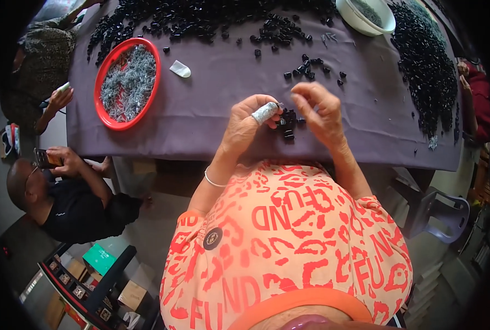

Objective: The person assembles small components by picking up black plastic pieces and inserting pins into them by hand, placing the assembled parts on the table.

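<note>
My left hand (244, 124) is over the near part of the table, thumb and fingers pinched together. A whitish-grey covering (265, 113) is wrapped around its thumb. A small dark piece (279, 104) shows at the fingertips, too small to make out fully. Just to the right, my right hand (323, 113) is raised with its fingers curled in and the tips closed; what they hold, if anything, is hidden. Between and below the hands sits a little cluster of small black plastic pieces (289, 133). More loose black pieces (307, 70) are scattered just beyond my right hand.
A red round tray (100, 104) of small grey metal-looking pins stands left, beside a white finger cover (180, 69). Black pieces heap along the far edge (173, 22) and right side (427, 77). A white bowl (388, 21) stands far right. People sit left (74, 192) and right (480, 104).
</note>
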`<state>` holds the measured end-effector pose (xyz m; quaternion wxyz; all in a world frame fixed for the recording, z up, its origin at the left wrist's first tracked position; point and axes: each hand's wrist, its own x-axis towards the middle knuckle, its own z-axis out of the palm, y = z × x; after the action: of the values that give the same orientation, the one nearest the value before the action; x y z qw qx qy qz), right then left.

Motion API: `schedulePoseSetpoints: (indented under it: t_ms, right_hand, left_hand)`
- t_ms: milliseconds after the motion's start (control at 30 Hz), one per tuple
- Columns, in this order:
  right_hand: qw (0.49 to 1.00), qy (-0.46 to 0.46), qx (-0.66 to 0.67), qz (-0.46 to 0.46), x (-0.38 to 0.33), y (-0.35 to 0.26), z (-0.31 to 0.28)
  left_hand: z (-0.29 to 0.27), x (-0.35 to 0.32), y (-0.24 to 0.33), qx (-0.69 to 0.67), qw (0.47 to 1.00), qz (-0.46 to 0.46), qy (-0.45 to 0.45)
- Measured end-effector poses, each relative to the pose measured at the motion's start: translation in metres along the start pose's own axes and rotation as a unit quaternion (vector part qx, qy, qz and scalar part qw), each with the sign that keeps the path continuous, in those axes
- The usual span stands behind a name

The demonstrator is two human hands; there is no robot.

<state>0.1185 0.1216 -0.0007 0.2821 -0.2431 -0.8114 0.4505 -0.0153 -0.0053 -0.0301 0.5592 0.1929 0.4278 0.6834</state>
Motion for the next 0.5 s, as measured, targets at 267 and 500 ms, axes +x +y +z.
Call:
schedulePoseSetpoints:
  t_ms: [267, 500]
  right_hand:
    - [0.907, -0.031, -0.380, -0.181, 0.044, 0.032, 0.002]
    - [0.956, -0.007, -0.242, -0.167, 0.042, 0.030, 0.003]
  left_hand:
    - [-0.011, 0.010, 0.001, -0.106, 0.994, 0.004, -0.005]
    - [-0.020, 0.011, -0.010, -0.147, 0.989, 0.016, -0.023]
